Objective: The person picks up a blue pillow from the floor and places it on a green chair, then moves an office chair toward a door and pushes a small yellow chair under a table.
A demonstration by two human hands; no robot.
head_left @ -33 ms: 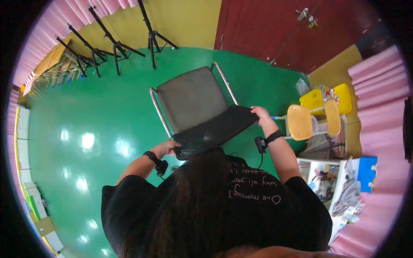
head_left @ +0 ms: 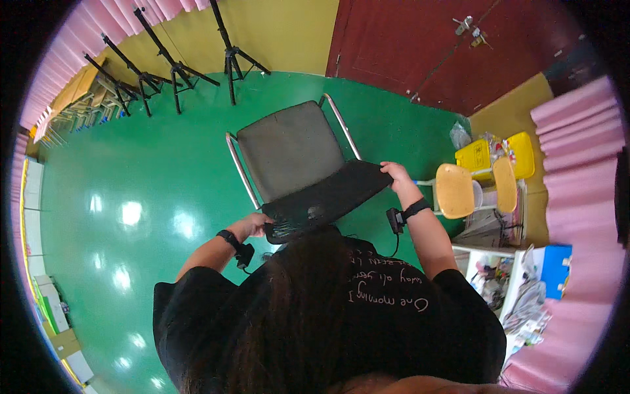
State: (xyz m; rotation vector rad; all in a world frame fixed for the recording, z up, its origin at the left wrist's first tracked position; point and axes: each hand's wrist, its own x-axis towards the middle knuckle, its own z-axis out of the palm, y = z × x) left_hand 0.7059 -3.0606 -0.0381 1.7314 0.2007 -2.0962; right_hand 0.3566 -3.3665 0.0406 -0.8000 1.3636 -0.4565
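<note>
At chair back (head_left: 331,200), L hand (head_left: 253,225) & R hand (head_left: 398,175) spread apart, fingers (head_left: 387,166) clamped on opp. ends.

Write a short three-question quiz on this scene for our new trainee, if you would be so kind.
1. Multiple choice: which part of the grey-seated chair do the left hand and right hand hold?
a) the metal armrests
b) the black backrest
c) the front edge of the seat
2. True or false: the wooden-seated chair stands to the person's right.
3. Count: how many black tripod stands are near the yellow wall?

Key: 1. b, one hand at each end of it; 2. true; 3. four.
</note>
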